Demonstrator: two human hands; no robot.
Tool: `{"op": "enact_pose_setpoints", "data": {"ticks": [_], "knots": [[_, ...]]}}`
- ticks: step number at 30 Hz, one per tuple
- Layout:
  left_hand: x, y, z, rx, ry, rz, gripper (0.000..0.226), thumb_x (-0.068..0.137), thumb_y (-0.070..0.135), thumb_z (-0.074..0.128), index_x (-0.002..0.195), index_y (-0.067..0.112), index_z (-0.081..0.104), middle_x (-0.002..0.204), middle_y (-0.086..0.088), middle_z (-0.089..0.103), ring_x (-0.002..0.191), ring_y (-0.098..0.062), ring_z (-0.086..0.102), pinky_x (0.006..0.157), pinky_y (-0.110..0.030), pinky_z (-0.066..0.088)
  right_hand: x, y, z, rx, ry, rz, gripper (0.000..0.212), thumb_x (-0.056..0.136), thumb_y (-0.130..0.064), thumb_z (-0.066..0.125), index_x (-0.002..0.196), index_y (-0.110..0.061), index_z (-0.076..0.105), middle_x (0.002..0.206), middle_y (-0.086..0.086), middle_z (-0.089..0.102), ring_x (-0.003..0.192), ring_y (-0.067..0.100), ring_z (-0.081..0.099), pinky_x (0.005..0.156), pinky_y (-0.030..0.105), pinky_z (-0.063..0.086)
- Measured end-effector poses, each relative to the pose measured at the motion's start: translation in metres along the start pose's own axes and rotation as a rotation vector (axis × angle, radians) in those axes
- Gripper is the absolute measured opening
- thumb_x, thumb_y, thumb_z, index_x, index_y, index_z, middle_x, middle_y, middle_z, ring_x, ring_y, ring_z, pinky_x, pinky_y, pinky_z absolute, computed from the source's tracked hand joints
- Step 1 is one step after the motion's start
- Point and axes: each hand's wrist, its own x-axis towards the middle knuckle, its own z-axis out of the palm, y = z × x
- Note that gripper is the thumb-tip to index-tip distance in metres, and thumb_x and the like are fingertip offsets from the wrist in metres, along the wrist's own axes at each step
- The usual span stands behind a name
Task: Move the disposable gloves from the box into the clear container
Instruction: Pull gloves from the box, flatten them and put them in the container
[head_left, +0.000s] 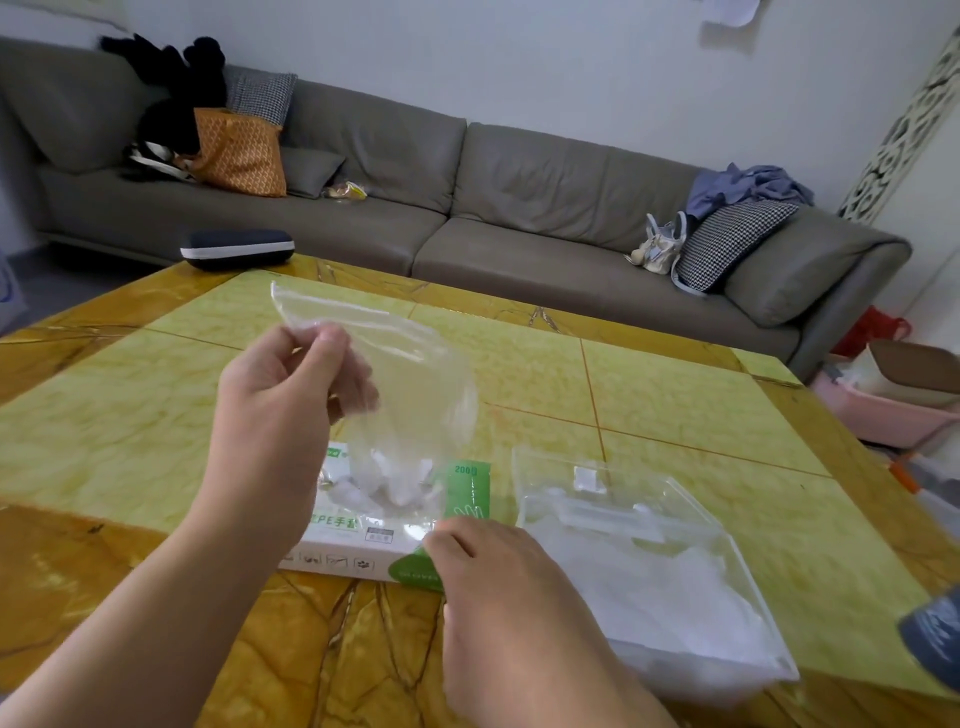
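gloves part moved: some already lie in the clear container (675, 587), more remain in the box (363, 545).
left hand (280, 410) pinches one glove (405, 374) aloft; right hand (498, 587), fingers curled, holds the box.

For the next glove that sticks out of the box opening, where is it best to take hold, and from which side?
Pinch the crumpled glove tuft standing out of the box top, coming from above. It rises above the opening, so fingertips can probably close on it. The right hand rests at the box's right end and could steady it; the left hand holds a glove.

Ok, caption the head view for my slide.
Left hand lifts a disposable glove from the box beside the clear container.
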Motion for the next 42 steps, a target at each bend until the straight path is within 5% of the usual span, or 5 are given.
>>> {"op": "enact_pose_setpoints", "data": {"ticks": [9,14,21,34,42], "knots": [[-0.023,0.001,0.018,-0.085,-0.121,-0.092,0.018,0.104,0.026,0.057,0.100,0.009,0.063,0.066,-0.006,0.050,0.052,-0.019,0.044,0.058,-0.039,0.042,-0.008,0.033,-0.030,0.808,0.654,0.324,0.020,0.092,-0.011,0.060,0.092,-0.026,0.073,0.095,-0.011,0.073,0.093,0.003,0.067,0.087,0.027,0.055],[-0.040,0.002,0.031,-0.017,-0.280,-0.151,0.025,0.100,0.029,0.060,0.099,0.004,0.066,0.060,-0.009,0.048,0.049,-0.020,0.039,0.046,-0.027,0.040,-0.009,0.049,-0.050,1.502,0.394,0.273,0.055,0.082,-0.060,0.077,0.115,-0.015,0.074,0.112,0.007,0.077,0.111,0.026,0.072,0.104,0.045,0.051],[-0.034,0.002,0.028,0.050,-0.191,-0.202,0.018,0.086,0.031,0.075,0.089,0.014,0.077,0.066,-0.005,0.058,0.052,-0.015,0.048,0.044,-0.022,0.041,-0.017,0.056,-0.062,1.512,0.598,0.364,0.014,0.089,-0.013,0.077,0.083,-0.005,0.066,0.058,0.008,0.039,0.039,0.016,0.031,0.042,0.025,0.029],[-0.033,0.002,0.020,0.305,-0.538,-0.365,0.046,0.076,0.050,0.087,0.092,0.009,0.078,0.080,-0.029,0.063,0.067,-0.031,0.048,0.067,-0.043,0.040,-0.029,0.074,-0.063,1.394,0.459,0.454,0.023,0.098,-0.020,0.067,0.092,0.002,0.071,0.049,0.007,0.039,0.033,0.014,0.027,0.048,0.030,0.015],[-0.044,0.007,0.027,0.499,-0.851,-0.290,0.038,0.081,0.044,0.081,0.077,0.007,0.075,0.061,-0.008,0.048,0.058,-0.022,0.032,0.056,-0.038,0.019,-0.039,0.100,-0.078,1.324,-0.039,0.261,0.058,0.084,-0.038,0.077,0.101,0.018,0.070,0.067,0.012,0.067,0.057,0.026,0.061,0.060,0.033,0.052]]}}
